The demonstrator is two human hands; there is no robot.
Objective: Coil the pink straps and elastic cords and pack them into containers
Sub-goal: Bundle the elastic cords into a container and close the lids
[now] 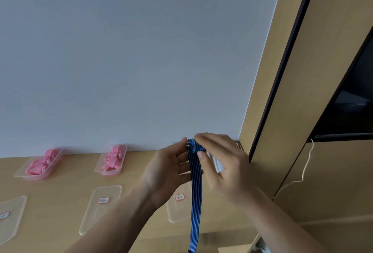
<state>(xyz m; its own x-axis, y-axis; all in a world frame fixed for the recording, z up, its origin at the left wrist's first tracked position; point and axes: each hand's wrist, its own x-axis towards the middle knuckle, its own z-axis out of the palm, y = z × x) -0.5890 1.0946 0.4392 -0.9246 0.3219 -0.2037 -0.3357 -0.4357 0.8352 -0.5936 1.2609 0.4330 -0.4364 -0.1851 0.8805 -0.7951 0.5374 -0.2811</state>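
The labels on the clear lids are too blurred to read. The right hand hides most of a container behind it. The elastic band, blue with dark stripes, is held above the worktop. Its upper end is rolled into a small coil, pinched between the left hand and the right hand. Its tail runs off the bottom edge. Pink straps fill two trays against the wall. A strip of worktop separates the trays from the lids.
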